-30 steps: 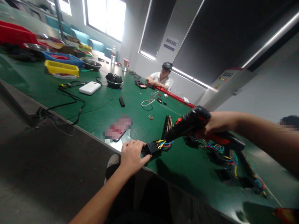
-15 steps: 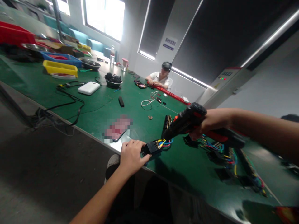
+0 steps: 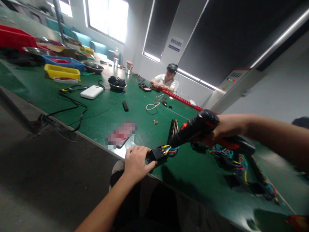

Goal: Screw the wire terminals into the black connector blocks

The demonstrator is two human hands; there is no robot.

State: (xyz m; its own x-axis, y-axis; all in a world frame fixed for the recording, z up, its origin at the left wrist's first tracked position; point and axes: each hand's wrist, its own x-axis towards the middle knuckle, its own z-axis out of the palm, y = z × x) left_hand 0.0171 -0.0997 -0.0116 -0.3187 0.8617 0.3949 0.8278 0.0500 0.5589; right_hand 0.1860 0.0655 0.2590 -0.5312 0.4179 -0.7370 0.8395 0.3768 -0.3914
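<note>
My left hand grips a small black box at the near edge of the green table. Yellow, blue and red wires come out of the box's right end. Wrapped round a black and orange power tool, my right hand keeps the tool's front end close to those wires. Just behind the tool's front end lies a long black strip with brass-coloured contacts. Whether the tool touches a contact or wire, I cannot tell.
More wired black parts lie on the right. A phone rests near the left hand, with small brass pieces beyond. Farther off are a white power bank, a bowl of black cables, and a seated person.
The power tool and my right hand have shifted slightly right, with the tool's front end a little farther from the box. My left hand stays nearly where it was.
</note>
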